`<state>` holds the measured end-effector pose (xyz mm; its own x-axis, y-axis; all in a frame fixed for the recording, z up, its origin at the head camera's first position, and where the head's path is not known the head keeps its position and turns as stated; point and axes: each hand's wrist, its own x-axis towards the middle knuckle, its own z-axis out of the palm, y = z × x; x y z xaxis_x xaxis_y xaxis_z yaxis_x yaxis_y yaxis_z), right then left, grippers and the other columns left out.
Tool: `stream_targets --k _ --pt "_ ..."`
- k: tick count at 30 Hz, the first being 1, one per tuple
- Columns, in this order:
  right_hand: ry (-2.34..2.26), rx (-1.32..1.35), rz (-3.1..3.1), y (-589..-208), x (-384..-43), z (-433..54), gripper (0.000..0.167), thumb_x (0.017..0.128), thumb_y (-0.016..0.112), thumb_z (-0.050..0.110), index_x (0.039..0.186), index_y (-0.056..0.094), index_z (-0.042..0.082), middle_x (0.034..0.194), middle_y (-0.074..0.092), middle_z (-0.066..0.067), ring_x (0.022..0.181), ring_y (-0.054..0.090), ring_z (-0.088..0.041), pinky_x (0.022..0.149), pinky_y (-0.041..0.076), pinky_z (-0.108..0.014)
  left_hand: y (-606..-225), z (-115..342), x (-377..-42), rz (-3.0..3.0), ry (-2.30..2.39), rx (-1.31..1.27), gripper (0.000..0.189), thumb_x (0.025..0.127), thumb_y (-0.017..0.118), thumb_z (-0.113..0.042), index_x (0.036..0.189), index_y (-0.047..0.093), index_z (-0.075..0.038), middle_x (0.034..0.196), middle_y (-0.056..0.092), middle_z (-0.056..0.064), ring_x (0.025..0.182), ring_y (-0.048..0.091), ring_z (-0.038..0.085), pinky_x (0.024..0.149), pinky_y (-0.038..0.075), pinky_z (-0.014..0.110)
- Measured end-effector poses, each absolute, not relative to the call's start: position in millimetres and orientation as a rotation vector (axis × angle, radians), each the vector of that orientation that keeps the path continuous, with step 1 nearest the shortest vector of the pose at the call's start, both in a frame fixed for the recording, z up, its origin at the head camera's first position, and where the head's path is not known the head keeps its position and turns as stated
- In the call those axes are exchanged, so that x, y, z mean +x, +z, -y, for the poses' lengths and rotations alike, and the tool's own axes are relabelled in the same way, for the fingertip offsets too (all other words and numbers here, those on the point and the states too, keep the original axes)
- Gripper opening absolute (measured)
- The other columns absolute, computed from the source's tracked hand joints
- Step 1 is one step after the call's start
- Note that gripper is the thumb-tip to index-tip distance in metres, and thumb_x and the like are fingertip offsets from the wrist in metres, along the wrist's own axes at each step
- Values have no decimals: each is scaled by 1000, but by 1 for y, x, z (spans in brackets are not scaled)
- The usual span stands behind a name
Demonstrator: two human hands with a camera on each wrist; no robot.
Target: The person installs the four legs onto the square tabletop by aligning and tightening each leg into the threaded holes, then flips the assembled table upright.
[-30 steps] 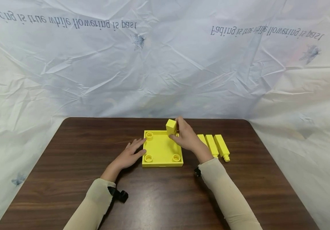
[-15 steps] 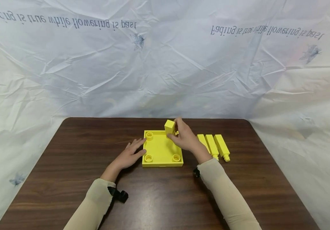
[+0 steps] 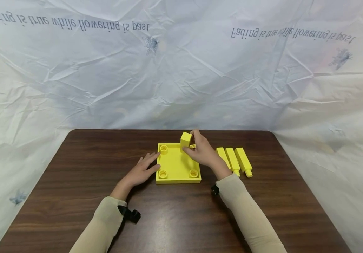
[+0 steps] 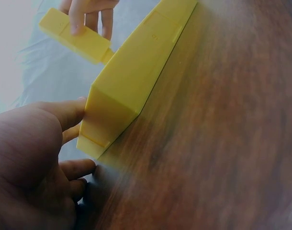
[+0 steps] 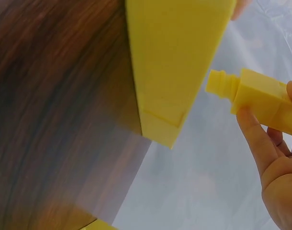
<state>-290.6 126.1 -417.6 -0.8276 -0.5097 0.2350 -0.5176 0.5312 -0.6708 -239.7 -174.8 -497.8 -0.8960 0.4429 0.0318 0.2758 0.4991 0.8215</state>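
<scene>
A square yellow toy tabletop (image 3: 177, 163) lies with its raised rim up, round sockets at its corners. My left hand (image 3: 142, 171) rests at its left edge with fingers extended; in the left wrist view the fingers (image 4: 72, 111) touch the side wall. My right hand (image 3: 203, 151) pinches a square yellow table leg (image 3: 185, 139) upright near the far right socket (image 3: 192, 146). In the right wrist view the leg's threaded end (image 5: 222, 84) shows bare, pointing at the tabletop with a gap between them. The right fingers partly hide that far right corner.
Three more yellow legs lie side by side right of the tabletop, the outermost leg (image 3: 243, 159) fully visible. They rest on a dark wooden table (image 3: 112, 151). A white printed sheet (image 3: 181, 70) hangs behind the far edge.
My right hand has shifted slightly left with the leg, and the far right socket shows more behind it. The left hand stays at the tabletop's edge.
</scene>
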Motion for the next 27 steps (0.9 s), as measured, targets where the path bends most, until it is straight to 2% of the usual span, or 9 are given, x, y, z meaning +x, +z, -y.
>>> stream_targets --k 4,6,10,13,16,21,24,27 --pt "1234 922 2736 -417 -291 -125 39 104 69 20 127 39 10 107 55 -23 84 50 -25 67 46 -39 -498 175 -240 -2556 1351 625 66 113 52 -39 169 28 -14 173 20 21 161 2 43 127 -5 63" --pt "1242 923 2734 -416 -291 -124 39 104 69 19 128 40 9 107 55 -22 80 49 -24 66 46 -38 -498 174 -240 -2554 1354 626 66 113 52 -38 169 28 -14 173 19 22 161 2 43 127 -5 63" --pt "1276 903 2747 -416 -290 -122 44 105 68 19 135 38 6 102 55 -18 57 39 -19 57 43 -35 -497 174 -240 -2556 1354 624 65 113 53 -37 169 28 -13 173 20 22 161 3 44 127 -5 62" --pt "1307 888 2759 -415 -290 -119 49 105 67 19 139 36 4 98 54 -14 47 29 -15 53 41 -34 -497 174 -240 -2560 1349 627 65 113 53 -37 169 29 -13 173 20 22 161 3 44 127 -5 63" --pt "1316 892 2761 -414 -289 -116 49 105 68 20 139 36 5 97 53 -14 47 28 -13 54 40 -34 -497 174 -240 -2562 1346 629 65 113 53 -38 169 29 -14 172 20 22 161 3 44 127 -5 63" --pt "1305 929 2729 -412 -290 -114 39 105 69 18 129 40 8 98 48 -21 51 28 -13 55 39 -33 -498 174 -240 -2564 1350 625 65 113 53 -38 169 29 -14 172 20 22 161 3 44 127 -5 63" --pt "1295 930 2726 -411 -290 -112 40 104 69 19 129 40 8 99 51 -21 50 29 -15 55 40 -34 -498 175 -240 -2566 1350 625 65 113 53 -38 169 29 -14 172 20 22 161 3 44 127 -5 63" --pt "1285 920 2738 -410 -289 -111 44 104 70 19 134 40 6 105 57 -18 54 39 -17 59 45 -36 -498 176 -241 -2567 1350 624 65 113 53 -38 169 30 -14 172 21 22 161 3 44 127 -5 63"
